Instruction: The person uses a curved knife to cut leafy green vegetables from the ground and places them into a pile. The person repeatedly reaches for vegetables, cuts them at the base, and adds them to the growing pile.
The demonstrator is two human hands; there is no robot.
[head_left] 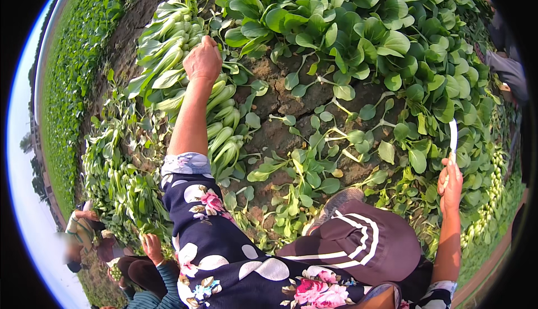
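My left hand [203, 61] reaches over a row of cut bok choy [222, 128] on the ground, its fingers curled in. Whether anything is inside those fingers is hidden by the back of the hand. More cut heads lie in a neat pile [174, 35] just beyond it, pale stems inward and leaves to the left. In my right hand [450, 189] is a knife [453, 134], its narrow bright blade upward before the standing leaves. Uncut bok choy [319, 10] grows densely ahead and along the right.
Loose leaves [311, 170] litter the cracked soil [281, 90] between the rows. More bok choy [122, 183] lies at left. People crouch at lower left, one in a striped teal sleeve [168, 279]; another person's clothed leg [506, 73] shows at far right. My shoe [336, 204] is below.
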